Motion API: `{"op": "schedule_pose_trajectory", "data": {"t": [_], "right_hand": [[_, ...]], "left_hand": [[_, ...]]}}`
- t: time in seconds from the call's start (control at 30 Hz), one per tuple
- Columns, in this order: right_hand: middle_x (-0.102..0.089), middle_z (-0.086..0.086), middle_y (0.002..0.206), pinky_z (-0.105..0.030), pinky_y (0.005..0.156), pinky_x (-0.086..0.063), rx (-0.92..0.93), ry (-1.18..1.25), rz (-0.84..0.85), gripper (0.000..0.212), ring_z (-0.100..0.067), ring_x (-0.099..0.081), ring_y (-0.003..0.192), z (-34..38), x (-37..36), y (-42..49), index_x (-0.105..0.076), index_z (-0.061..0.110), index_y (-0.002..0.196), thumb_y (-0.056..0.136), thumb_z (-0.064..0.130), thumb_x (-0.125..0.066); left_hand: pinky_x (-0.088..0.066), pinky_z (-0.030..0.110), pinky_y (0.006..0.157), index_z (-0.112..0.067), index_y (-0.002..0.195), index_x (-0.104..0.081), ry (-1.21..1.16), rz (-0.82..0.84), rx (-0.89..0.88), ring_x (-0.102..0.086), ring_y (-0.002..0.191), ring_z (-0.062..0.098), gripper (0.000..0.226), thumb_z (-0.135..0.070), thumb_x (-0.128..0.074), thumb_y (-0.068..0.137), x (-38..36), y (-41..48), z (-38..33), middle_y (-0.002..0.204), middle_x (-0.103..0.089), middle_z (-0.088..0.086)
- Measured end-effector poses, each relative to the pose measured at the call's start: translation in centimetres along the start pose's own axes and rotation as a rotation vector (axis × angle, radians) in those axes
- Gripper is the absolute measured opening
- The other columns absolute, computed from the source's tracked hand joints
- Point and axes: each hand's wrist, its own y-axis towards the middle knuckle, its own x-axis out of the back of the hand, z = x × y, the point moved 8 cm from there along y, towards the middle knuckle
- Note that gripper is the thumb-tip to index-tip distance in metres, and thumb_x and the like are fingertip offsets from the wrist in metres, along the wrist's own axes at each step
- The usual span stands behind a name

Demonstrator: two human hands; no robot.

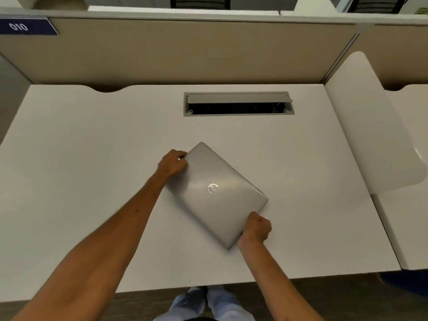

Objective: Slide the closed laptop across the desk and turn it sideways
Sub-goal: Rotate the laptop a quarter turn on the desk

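**Laptop held at an angle, mid-desk**

Head view: both forearms reach in from the near edge. Left hand (172, 162) curls closed over the laptop's (216, 193) far-left edge; right hand (256, 227) is clenched on the near-right edge, fingers hidden underneath (whether they wrap the rim, I cannot tell). Lid shut, the laptop lies flat on the desk (81, 147) near the middle, skewed diagonally, well short of the open cable tray (238, 104). It looks rigid, moderately heavy, smooth metal, likely to glide easily. Opposite edges give the best turning leverage; pressing the lid's centre seems unwise.
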Motion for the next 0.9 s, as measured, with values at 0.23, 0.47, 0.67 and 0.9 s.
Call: {"op": "schedule_pose_trajectory", "data": {"t": [0.23,0.47,0.67,0.9], "right_hand": [[-0.050,-0.004,0.070,-0.031,0.061,-0.038,0.031,-0.033,0.052,0.016,-0.021,-0.039,0.055,2.6,-0.8,1.9,-0.052,0.012,0.073,0.088,0.012,-0.057],[-0.057,-0.005,0.076,-0.031,0.066,-0.044,0.066,-0.114,0.123,0.011,-0.022,-0.047,0.061,4.9,-1.6,3.7,-0.061,0.011,0.076,0.086,0.011,-0.065],[-0.062,-0.007,0.080,-0.031,0.064,-0.045,0.112,-0.172,0.170,0.007,-0.021,-0.049,0.061,6.9,-1.9,5.2,-0.067,0.013,0.079,0.085,0.013,-0.071],[-0.068,-0.011,0.096,-0.035,0.079,-0.055,0.193,-0.248,0.200,0.013,-0.027,-0.060,0.081,9.0,-2.7,6.3,-0.076,0.006,0.099,0.086,0.009,-0.074]], "left_hand": [[-0.053,0.048,0.112,-0.010,0.133,-0.076,-0.216,-0.087,0.044,-0.067,0.127,0.038,0.056,-0.027,-0.053,0.085,0.5,-3.3,2.5,0.132,-0.076,0.015],[-0.040,0.035,0.075,-0.002,0.097,-0.071,-0.298,-0.175,0.123,-0.061,0.090,0.035,0.022,-0.016,-0.054,0.096,-0.7,-4.6,6.0,0.090,-0.069,0.014],[-0.036,0.036,0.073,0.002,0.086,-0.060,-0.318,-0.187,0.131,-0.052,0.080,0.028,0.025,-0.020,-0.050,0.092,-1.6,-6.9,6.7,0.088,-0.064,0.023],[-0.045,0.040,0.087,-0.001,0.096,-0.068,-0.523,-0.152,0.198,-0.060,0.095,0.030,0.037,-0.032,-0.050,0.087,-3.6,-9.0,7.5,0.102,-0.071,0.020]]}}
